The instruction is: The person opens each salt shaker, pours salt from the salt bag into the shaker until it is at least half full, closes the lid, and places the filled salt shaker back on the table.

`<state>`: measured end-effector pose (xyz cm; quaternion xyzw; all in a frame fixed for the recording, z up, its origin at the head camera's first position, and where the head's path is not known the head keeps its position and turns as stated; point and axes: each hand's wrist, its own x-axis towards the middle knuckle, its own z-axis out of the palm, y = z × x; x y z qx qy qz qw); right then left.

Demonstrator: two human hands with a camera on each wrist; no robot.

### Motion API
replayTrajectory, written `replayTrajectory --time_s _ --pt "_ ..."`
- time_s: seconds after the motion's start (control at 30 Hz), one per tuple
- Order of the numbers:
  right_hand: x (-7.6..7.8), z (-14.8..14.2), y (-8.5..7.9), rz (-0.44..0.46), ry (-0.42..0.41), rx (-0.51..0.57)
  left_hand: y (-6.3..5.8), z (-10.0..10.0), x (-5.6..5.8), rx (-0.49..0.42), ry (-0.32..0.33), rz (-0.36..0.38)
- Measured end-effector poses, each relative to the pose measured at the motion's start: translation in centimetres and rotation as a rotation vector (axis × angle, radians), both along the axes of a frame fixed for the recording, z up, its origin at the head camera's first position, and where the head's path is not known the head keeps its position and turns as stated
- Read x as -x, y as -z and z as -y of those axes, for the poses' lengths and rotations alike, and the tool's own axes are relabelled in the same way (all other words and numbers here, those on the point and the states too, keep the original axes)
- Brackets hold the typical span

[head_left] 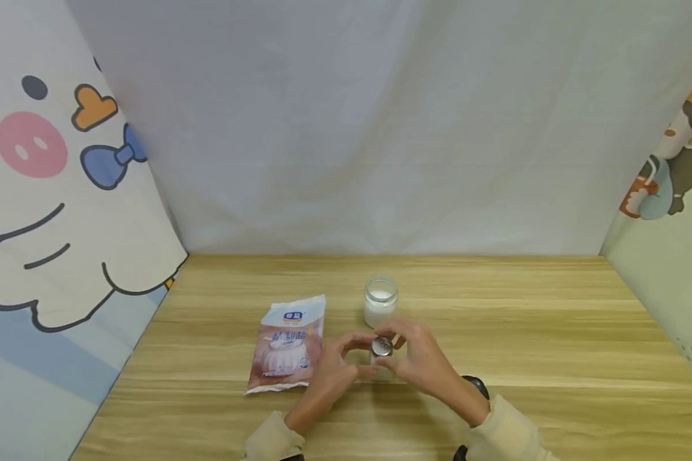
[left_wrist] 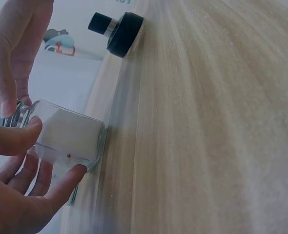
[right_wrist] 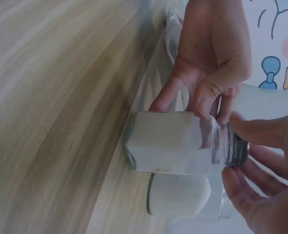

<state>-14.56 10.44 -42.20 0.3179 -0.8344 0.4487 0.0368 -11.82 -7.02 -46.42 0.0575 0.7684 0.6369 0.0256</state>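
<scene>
A square-sided glass shaker jar [right_wrist: 161, 139], mostly full of white grains, stands upright on the table in front of me. My left hand [head_left: 336, 368] holds its body from the left, thumb on the near side and fingers round the back. At the top, my right hand [head_left: 420, 356] pinches the metal cap [head_left: 382, 346], which has small holes. In the right wrist view the cap sits on the jar's neck between thumb and fingers. Just behind stands a second glass jar [head_left: 379, 310], lidless and part filled with white grains.
A pink and white printed bag [head_left: 285, 352] lies flat left of my hands on the wooden table [head_left: 525, 320]. To the right, partly behind my right wrist, stands a black grinder-like top [left_wrist: 125, 35]. A pale curtain [head_left: 346, 160] hangs along the back edge.
</scene>
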Motion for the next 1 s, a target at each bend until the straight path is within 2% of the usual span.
replayTrajectory --time_s 0.1,0.3,0.47,0.67,0.8,0.9,1.0 --pt "-0.1 0.0 0.1 0.004 0.027 0.005 0.2 0.0 0.1 0.011 0.000 -0.002" --pt "-0.4 -0.2 0.0 0.069 -0.002 0.049 0.0 0.1 -0.1 0.024 -0.001 0.004" --pt "-0.4 0.1 0.0 0.055 0.062 0.030 -0.1 0.2 -0.1 0.039 -0.008 0.020" --pt "-0.3 0.2 0.1 0.024 0.037 0.064 -0.1 0.3 0.1 0.040 -0.011 0.011" --pt "-0.2 0.4 0.4 -0.004 0.079 0.067 0.0 0.2 0.2 0.047 -0.013 0.002" --pt "-0.2 0.4 0.7 -0.020 0.094 0.061 -0.4 0.1 0.1 0.058 -0.012 0.008" --pt "-0.3 0.3 0.7 -0.011 0.071 0.071 -1.8 -0.1 -0.4 0.054 -0.006 0.010"
